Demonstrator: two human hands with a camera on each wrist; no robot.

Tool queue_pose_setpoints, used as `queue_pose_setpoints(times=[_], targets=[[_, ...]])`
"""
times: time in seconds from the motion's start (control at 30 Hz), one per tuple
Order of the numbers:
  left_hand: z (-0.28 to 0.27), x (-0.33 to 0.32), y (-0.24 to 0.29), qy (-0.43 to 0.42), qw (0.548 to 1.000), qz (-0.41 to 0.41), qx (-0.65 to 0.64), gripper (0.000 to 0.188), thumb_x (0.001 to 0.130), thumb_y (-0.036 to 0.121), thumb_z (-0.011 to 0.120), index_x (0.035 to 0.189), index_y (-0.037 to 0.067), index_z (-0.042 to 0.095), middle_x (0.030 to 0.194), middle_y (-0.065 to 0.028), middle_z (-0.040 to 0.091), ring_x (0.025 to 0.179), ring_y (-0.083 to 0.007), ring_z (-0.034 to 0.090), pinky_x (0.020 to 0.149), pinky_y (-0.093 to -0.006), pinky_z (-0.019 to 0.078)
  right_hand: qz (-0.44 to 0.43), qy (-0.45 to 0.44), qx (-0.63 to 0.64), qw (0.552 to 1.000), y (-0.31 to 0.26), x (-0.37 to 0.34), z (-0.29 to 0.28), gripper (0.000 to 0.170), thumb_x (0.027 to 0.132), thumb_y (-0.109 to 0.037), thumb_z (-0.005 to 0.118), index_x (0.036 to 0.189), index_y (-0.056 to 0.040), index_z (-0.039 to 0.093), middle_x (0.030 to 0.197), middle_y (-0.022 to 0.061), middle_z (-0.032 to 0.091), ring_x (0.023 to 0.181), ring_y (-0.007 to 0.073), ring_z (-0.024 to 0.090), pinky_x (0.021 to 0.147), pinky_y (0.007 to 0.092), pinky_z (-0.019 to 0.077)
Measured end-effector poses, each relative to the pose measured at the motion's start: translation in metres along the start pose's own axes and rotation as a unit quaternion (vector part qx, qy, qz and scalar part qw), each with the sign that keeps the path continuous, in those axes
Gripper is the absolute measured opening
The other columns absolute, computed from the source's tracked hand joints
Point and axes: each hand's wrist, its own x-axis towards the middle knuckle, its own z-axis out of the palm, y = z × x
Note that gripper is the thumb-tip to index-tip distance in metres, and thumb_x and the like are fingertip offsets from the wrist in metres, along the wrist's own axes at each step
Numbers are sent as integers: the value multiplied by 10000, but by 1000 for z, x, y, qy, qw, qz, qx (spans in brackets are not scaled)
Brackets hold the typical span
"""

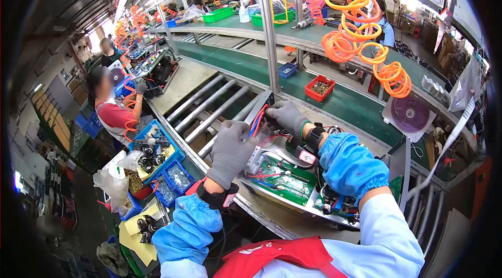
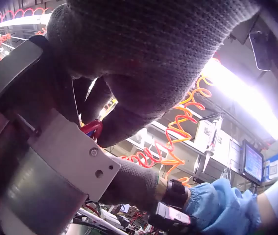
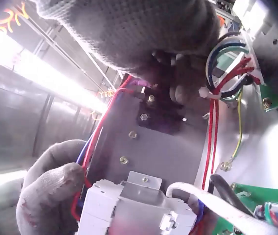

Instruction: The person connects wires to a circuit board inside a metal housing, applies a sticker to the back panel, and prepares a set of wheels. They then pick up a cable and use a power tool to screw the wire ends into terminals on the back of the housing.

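Wires of red and blue colour run along the edge of the grey metal panel, and the thumb and fingers of the left hand seem to pinch them, while for the right hand, near the panel's top, I cannot tell how the fingertips are placed. These wires are probably light and flexible, with a slightly slippery covering, so it is better to hold them as one bundle, away from the ends, and not pull strongly, because their connections may be fragile.
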Motion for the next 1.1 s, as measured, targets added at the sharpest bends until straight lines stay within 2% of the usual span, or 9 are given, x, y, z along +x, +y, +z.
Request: queue_pose_setpoints(times=[0.1,0.2,0.3,0.4,0.5,0.6,0.67,1.0,1.1], targets=[[1,-1,1,2,1000,4,-1,311,740,200,707,1000,31,676,1036,-164,612,919,-315,643,819,-404,519,-95,85,-212,969,-1,5,0,303,830,-227,670,1030,1,686,897,183,712,806,282,714,747,371,561],[-2,-1,5,8,1000,7,-9,302,745,201,693,970,-1,676,1003,-170,637,947,-322,630,848,-407,504,-167,100,-281,940,-8,-1,0,354,787,-240,662,1074,-33,678,936,197,703,903,330,689,831,391,524],[-3,-1,8,7,1000,7,-13,304,748,204,695,973,0,677,1015,-172,634,954,-326,630,853,-408,504,-223,64,-256,938,-20,-9,-3,354,789,-222,642,1086,-31,670,951,201,701,906,345,684,840,396,520],[-3,-1,8,4,1000,1,-4,310,750,209,697,978,0,677,1020,-175,631,959,-330,631,851,-410,506,-250,61,-303,918,-12,6,-11,278,819,-181,662,1028,2,669,903,159,700,801,212,672,767,328,528],[-2,-1,6,5,1000,2,5,317,749,213,701,983,0,678,1021,-177,628,960,-331,631,847,-411,509,-231,31,-272,934,-9,12,-15,242,835,-122,650,1042,1,665,903,142,703,812,173,666,781,317,532],[-1,-1,4,2,1000,3,6,319,743,212,713,990,13,678,1038,-175,616,956,-330,633,839,-412,512,-243,14,-264,933,-12,7,-16,291,822,-126,632,1096,-32,663,958,204,698,909,330,689,834,381,525],[-1,0,2,-7,1000,-2,8,321,736,208,736,1002,39,678,1077,-169,595,953,-332,636,831,-413,516,-244,22,-267,932,-15,3,-16,272,830,-114,637,1089,-36,668,959,201,699,911,328,689,835,378,525],[2,-2,6,8,1000,-1,12,303,743,198,704,980,11,682,1035,-159,621,950,-309,634,846,-394,511,-283,40,-252,925,-4,10,-15,251,839,-110,659,1081,-46,677,961,195,700,913,330,687,837,379,522],[1,-1,7,6,1000,-6,11,300,740,190,706,979,11,683,1036,-158,621,947,-305,636,845,-391,512,-261,35,-236,935,1,14,-15,221,849,-29,645,1067,-1,659,921,137,686,817,170,659,775,318,539]])
